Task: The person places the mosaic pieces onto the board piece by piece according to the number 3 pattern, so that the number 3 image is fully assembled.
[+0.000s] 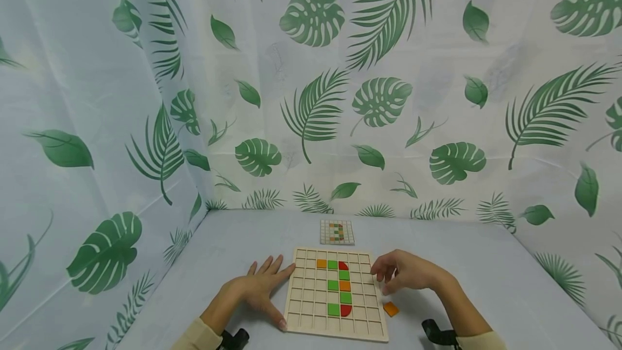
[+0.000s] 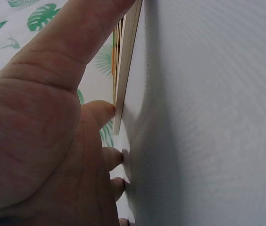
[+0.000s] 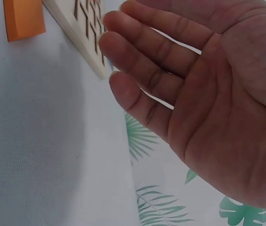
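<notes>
A pale wooden grid board (image 1: 362, 323) lies on the table, bearing several green, orange and red tiles. Among them are an orange square (image 1: 322, 263) and a red rounded piece (image 1: 343, 266) in the top row. With fingers spread, my left hand (image 1: 259, 290) rests at the board's left edge, its thumb and index finger touching the rim. Beside the right edge hovers my right hand (image 1: 410, 271), fingers loosely bent and holding nothing visible in the right wrist view. A loose orange square tile (image 1: 391, 309) lies on the table just below it, right of the board.
A small card (image 1: 337, 232) printed with a coloured grid pattern lies behind the board. The table has a pale cloth (image 1: 233, 231). Leaf-printed curtains (image 1: 316, 118) stand behind and at the left. Dark wrist-camera parts (image 1: 437, 332) show near both wrists.
</notes>
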### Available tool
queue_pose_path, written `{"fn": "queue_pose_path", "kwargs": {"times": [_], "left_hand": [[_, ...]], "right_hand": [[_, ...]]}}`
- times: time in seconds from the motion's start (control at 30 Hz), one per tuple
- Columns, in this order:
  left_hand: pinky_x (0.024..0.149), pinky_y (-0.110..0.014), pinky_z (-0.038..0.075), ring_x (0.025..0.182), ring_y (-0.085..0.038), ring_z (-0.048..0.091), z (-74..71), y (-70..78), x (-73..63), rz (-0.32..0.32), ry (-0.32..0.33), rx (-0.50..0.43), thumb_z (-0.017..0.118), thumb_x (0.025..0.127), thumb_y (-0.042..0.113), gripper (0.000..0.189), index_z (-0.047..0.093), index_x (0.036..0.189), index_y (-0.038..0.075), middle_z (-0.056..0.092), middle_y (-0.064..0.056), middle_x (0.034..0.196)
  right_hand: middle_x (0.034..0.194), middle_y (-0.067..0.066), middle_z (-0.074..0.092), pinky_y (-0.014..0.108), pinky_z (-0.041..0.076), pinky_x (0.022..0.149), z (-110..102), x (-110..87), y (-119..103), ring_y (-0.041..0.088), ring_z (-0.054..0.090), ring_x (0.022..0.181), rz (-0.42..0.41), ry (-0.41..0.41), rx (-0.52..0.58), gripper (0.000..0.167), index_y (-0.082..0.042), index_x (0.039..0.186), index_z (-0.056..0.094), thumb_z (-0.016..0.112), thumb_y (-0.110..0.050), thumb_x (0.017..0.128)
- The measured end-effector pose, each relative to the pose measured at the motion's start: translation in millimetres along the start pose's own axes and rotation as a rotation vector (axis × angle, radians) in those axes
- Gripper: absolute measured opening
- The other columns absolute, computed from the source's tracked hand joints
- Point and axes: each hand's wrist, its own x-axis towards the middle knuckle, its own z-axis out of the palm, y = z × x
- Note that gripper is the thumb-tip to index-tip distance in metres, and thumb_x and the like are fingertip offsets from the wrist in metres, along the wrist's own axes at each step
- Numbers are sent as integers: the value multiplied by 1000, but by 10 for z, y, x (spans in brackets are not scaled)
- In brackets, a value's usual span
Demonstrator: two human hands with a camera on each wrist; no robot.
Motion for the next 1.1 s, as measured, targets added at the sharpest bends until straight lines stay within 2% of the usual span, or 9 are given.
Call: {"fn": "queue_pose_path", "kwargs": {"times": [0.17, 0.3, 0.53, 0.63, 0.8, 0.97, 1.1], "left_hand": [[124, -72, 3, 163, -40, 2, 10, -10, 5, 2, 3, 1, 89, 63, 72, 131, 19, 167, 35, 7, -13, 176], [124, -72, 3, 163, -40, 2, 9, -3, 4, 0, 2, 0, 89, 63, 72, 131, 20, 167, 35, 7, -13, 176], [124, -71, 4, 163, -40, 3, 1, 1, -3, -2, -2, 7, 89, 63, 72, 131, 19, 167, 36, 7, -13, 176], [124, -72, 4, 163, -40, 3, 1, 0, -3, 6, -3, 6, 89, 63, 72, 131, 19, 168, 35, 7, -14, 176], [124, -72, 4, 163, -41, 2, 4, -8, -3, 12, -3, 0, 89, 63, 71, 131, 19, 168, 35, 7, -14, 176], [124, -73, 3, 162, -41, 2, 5, -11, -3, 16, 1, -6, 90, 63, 71, 131, 19, 168, 34, 7, -14, 176], [124, -72, 3, 162, -41, 1, 5, -14, -6, 18, 0, -14, 90, 63, 71, 132, 19, 168, 34, 6, -14, 176]], "right_hand": [[97, 9, 73, 27, 50, 72, 10, -21, -4, 21, 64, 87, 7, -29, -3, 32, -8, 110, 75, 87, -9, 80], [92, 8, 72, 27, 50, 70, 29, -29, 25, 17, 62, 81, 23, -65, -20, 29, -7, 101, 73, 88, -6, 77], [87, 7, 68, 29, 48, 69, 107, 0, 44, 19, 58, 80, 162, -114, 5, 37, -7, 95, 69, 91, 4, 67], [85, 5, 66, 29, 45, 67, 135, 12, 47, 18, 57, 79, 191, -116, -18, 38, -8, 93, 67, 91, 4, 66], [79, 2, 65, 27, 42, 63, 145, 10, 44, 16, 54, 73, 195, -119, -53, 30, -9, 87, 70, 90, 3, 68], [77, -1, 65, 29, 43, 64, 136, -1, 60, 15, 55, 72, 185, -82, -122, 24, -12, 83, 71, 89, -1, 72], [78, -2, 64, 29, 43, 65, 129, 6, 96, 15, 56, 73, 174, -66, -132, 22, -12, 83, 71, 89, -2, 74]]}}
